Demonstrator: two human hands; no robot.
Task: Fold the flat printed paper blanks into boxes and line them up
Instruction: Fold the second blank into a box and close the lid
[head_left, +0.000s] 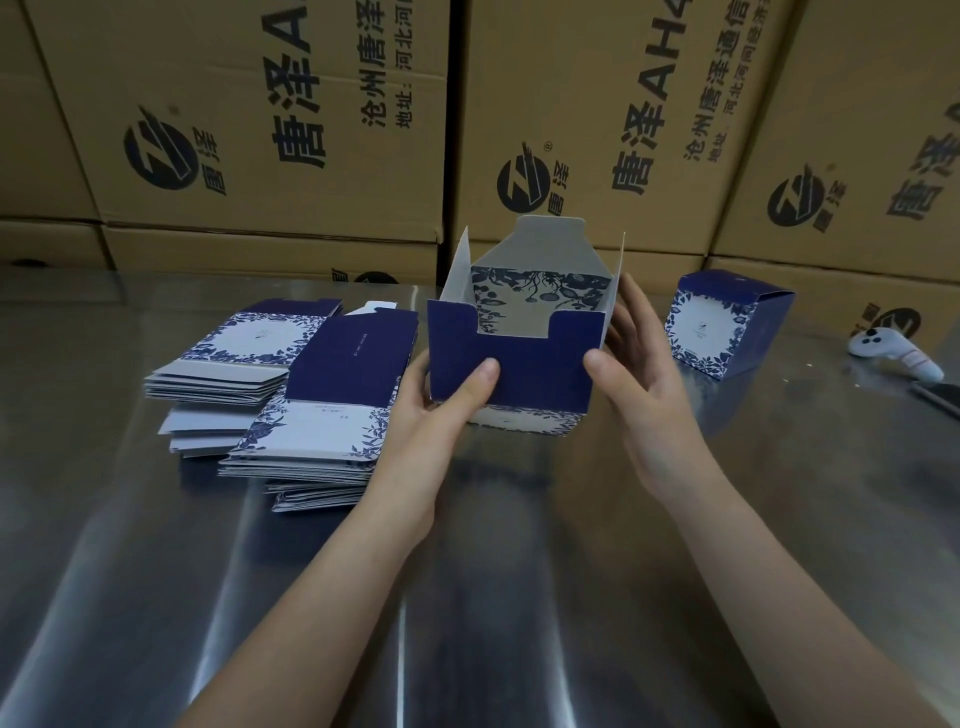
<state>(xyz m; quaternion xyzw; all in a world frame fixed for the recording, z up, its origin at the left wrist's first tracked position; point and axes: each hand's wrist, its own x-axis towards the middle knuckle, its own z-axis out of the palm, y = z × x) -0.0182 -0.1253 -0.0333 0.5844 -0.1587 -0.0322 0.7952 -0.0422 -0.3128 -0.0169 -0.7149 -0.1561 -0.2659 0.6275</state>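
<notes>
- Your left hand (441, 410) and right hand (644, 384) grip one half-folded box (519, 364) over the counter (467, 597), fingers (631, 312) curled round its sides and thumbs on its front.
- One finished box (722, 327) stands apart to the right.
- Two stacks of blanks (332, 395) lie on the left.
- One controller (893, 356) lies far right.

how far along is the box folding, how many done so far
Done: one folded box stands at the right of the table. In hand: the left hand and right hand hold a half-formed box, the flaps at its upper end open. Left: two stacks of flat blanks on the left, so most of the job remains.
</notes>
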